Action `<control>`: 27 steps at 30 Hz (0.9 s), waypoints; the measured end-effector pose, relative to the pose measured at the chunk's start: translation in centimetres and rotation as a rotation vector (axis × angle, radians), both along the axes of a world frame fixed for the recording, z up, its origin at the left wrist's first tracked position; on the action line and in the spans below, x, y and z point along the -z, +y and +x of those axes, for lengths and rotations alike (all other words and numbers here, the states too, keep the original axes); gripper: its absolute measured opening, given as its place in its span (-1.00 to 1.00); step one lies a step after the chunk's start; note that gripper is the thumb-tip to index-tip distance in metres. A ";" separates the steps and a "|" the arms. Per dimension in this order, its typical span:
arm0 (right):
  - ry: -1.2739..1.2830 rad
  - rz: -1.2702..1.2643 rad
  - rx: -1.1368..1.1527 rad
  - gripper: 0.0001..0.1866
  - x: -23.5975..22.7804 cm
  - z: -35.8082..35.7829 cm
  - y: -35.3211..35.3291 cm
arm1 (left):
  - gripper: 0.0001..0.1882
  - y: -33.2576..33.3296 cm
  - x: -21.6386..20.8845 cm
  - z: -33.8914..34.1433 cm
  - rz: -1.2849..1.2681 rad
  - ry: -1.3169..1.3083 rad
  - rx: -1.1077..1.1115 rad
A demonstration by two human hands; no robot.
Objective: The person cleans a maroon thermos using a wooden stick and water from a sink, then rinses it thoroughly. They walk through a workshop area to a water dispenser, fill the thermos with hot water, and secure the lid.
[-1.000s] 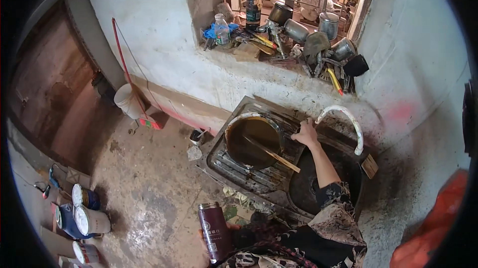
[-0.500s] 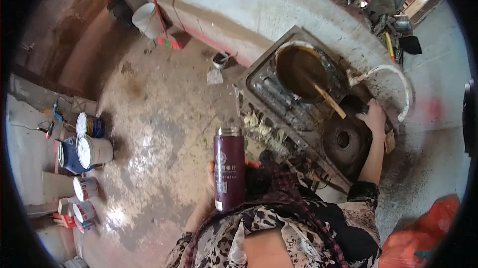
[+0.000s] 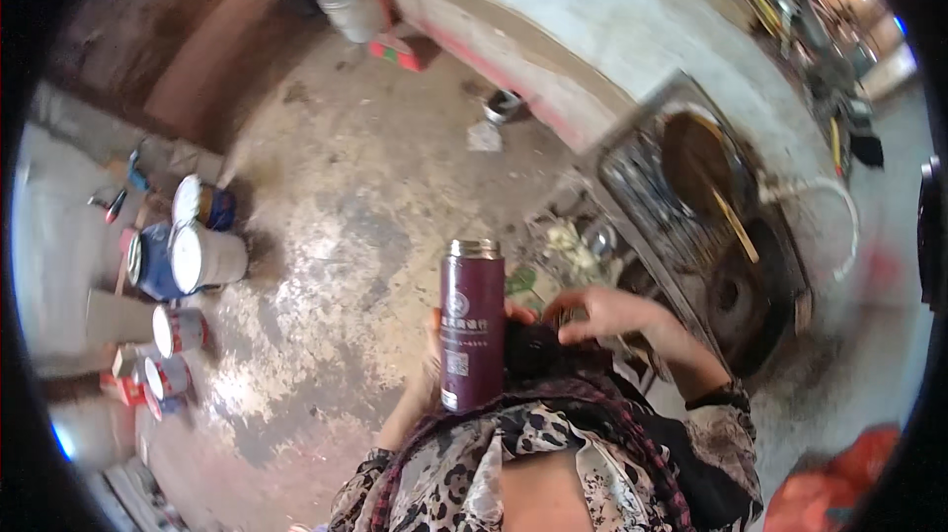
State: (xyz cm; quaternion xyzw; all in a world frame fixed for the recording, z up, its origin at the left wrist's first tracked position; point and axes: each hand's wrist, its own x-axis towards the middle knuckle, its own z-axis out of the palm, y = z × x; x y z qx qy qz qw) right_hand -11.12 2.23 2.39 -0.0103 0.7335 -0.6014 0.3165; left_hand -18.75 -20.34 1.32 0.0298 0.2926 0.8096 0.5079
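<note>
My left hand (image 3: 433, 354) is wrapped round a maroon vacuum flask (image 3: 472, 334), upright in front of my body. The flask has no lid on, and its steel neck shows at the top. My right hand (image 3: 607, 313) is to the right of the flask, with fingers curled and slightly blurred over something dark. What it holds, if anything, blends into the dark shape below it. To the right stands a dirty metal sink unit (image 3: 642, 181). On its drainboard a round pan (image 3: 686, 162) of brown liquid has a wooden stick (image 3: 736, 226) leaning out of it.
White buckets (image 3: 207, 260) and paint tins stand along the left side. A white bucket (image 3: 351, 3) and a red dustpan (image 3: 400, 51) are by the far wall. Vegetable scraps (image 3: 571, 244) lie beside the sink. A red plastic bag (image 3: 829, 488) is at the lower right.
My right hand has come away from the sink basin and moved left, close to the flask. My left hand still holds the flask. The view has turned left.
</note>
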 end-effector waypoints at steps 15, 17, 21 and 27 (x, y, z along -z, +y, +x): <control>-0.307 -0.309 0.244 -0.56 2.8 -18.8 -7.4 | -0.05 -11.7 3.7 -11.2 0.255 -0.151 -0.555; -0.380 -0.532 0.509 -0.63 5.4 -21.7 -6.3 | -0.07 -13.0 5.2 -14.1 0.277 -0.171 -0.652; -0.317 -0.449 0.726 -0.70 10.3 -30.4 -3.3 | -0.18 -15.0 6.1 -22.2 0.264 -0.281 -0.872; -0.426 -0.559 0.896 -0.66 13.7 -47.3 -3.7 | -0.21 -19.0 7.3 -34.8 0.150 -0.483 -1.228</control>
